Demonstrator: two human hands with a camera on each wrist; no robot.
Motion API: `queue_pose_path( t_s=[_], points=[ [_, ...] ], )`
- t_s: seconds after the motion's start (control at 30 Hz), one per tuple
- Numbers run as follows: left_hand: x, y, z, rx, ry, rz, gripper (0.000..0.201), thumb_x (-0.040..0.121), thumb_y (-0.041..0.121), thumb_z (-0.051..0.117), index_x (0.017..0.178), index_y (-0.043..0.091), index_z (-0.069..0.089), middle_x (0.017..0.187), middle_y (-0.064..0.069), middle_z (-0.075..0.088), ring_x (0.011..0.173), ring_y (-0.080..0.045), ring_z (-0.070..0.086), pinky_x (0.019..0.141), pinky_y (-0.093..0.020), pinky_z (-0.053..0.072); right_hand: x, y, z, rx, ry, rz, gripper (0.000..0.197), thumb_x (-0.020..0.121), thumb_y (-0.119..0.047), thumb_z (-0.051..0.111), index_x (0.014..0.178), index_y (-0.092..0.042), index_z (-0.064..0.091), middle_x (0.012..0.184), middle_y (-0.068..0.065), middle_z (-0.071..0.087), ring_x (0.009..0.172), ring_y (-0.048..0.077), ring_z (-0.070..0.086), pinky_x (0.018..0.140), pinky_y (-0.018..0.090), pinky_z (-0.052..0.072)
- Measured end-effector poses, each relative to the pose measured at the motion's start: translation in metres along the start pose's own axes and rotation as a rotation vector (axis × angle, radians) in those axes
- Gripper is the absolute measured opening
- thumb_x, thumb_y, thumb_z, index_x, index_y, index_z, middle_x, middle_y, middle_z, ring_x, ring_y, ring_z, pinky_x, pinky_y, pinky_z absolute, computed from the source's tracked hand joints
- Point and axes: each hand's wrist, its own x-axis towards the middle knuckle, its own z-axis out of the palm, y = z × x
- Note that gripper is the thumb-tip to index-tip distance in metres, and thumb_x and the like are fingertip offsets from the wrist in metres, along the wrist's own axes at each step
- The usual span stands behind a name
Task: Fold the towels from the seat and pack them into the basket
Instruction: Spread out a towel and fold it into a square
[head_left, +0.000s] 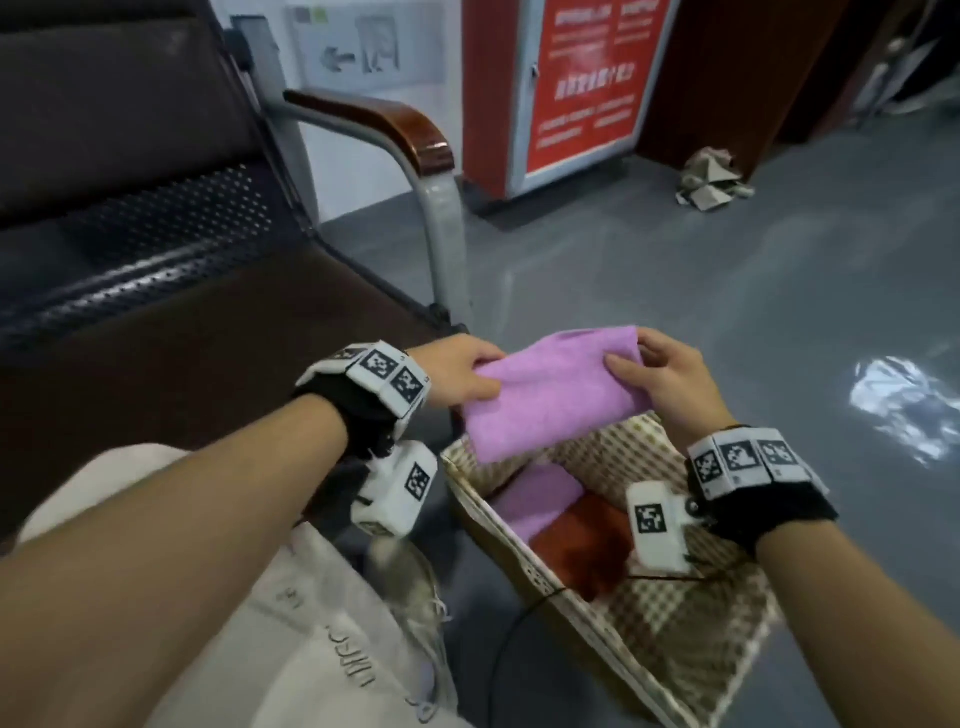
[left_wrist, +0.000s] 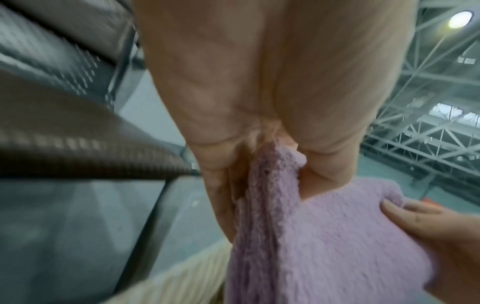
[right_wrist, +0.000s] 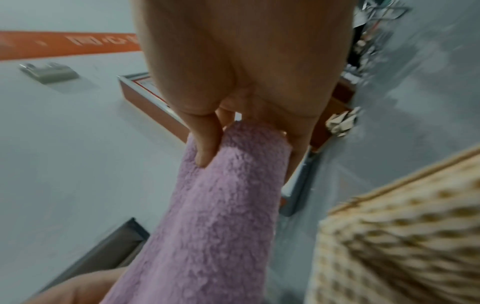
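Both wrist views are blurred w/ motion; the left wrist view shows mostly palm, and the towel's far layers are lost behind it. In the head view, the basket's (head_left: 524, 551) near right corner is cut off by the frame edge, and a wrist-mounted camera box covers part of what lies inside.

Left hand (head_left: 460, 371) pinches the left end of a folded pink towel (head_left: 558, 392), thumb on top, fingers curled under the stacked edges. Right hand (head_left: 670, 376) grips the right end, thumb pressed on the top face, fingers wrapped round the fold. Both hands are closed on the cloth, neither one flat or loose.

The towel hangs in the air over the far left corner of the basket, not touching its rim as far as can be seen. Its long axis runs left to right btwn the hands, the right end a bit farther and higher.

Inside the basket lie a second pink towel (head_left: 540, 499) and, right of it, a rust-red towel (head_left: 587, 545), both partly hidden.

The brown seat (head_left: 171, 353) stands to the left, its armrest (head_left: 384, 124) far behind. The basket sits on the grey floor (head_left: 675, 270).
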Motion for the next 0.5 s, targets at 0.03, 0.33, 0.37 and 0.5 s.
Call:
queue_pose_path(
  t_s=[0.03, 0.33, 0.37, 0.5],
  points=[
    [0.012, 0.0, 0.023, -0.008, -0.038, -0.004, 0.04, 0.082, 0.015, 0.059, 0.121, 0.009, 0.059, 0.114, -0.012, 0.065, 0.102, -0.024, 0.06, 0.091, -0.034, 0.047, -0.006, 0.017, -0.012, -0.023, 0.008, 0.04, 0.026, 0.082, 0.011, 0.06, 0.107, 0.005, 0.063, 0.089, 0.003, 0.072, 0.083, 0.011, 0.062, 0.082, 0.024, 0.049],
    [0.081, -0.016, 0.185, -0.005, -0.28, -0.095, 0.034, 0.088, 0.018, 0.059, 0.119, 0.005, 0.055, 0.118, -0.017, 0.059, 0.108, -0.032, 0.056, 0.081, -0.027, 0.039, -0.029, 0.115, -0.067, -0.47, -0.076, 0.238, 0.023, 0.084, 0.003, 0.057, 0.097, -0.011, 0.068, 0.091, 0.0, 0.067, 0.086, 0.012, 0.058, 0.074, 0.021, 0.043],
    [0.084, -0.015, 0.199, 0.023, -0.353, -0.102, 0.036, 0.089, 0.023, 0.058, 0.119, 0.004, 0.054, 0.119, -0.017, 0.058, 0.109, -0.033, 0.055, 0.082, -0.028, 0.039, -0.028, 0.122, -0.071, -0.564, -0.101, 0.256, 0.021, 0.084, -0.001, 0.057, 0.097, -0.014, 0.068, 0.089, -0.003, 0.065, 0.084, 0.012, 0.056, 0.07, 0.021, 0.039],
    [0.087, -0.008, 0.239, 0.126, -0.62, -0.072, 0.04, 0.088, 0.036, 0.06, 0.104, 0.0, 0.059, 0.109, -0.021, 0.063, 0.1, -0.036, 0.059, 0.079, -0.035, 0.043, -0.027, 0.152, -0.082, -0.861, -0.267, 0.438, 0.015, 0.087, -0.01, 0.055, 0.098, -0.009, 0.066, 0.09, 0.003, 0.06, 0.088, 0.018, 0.054, 0.072, 0.024, 0.036]
  ],
)
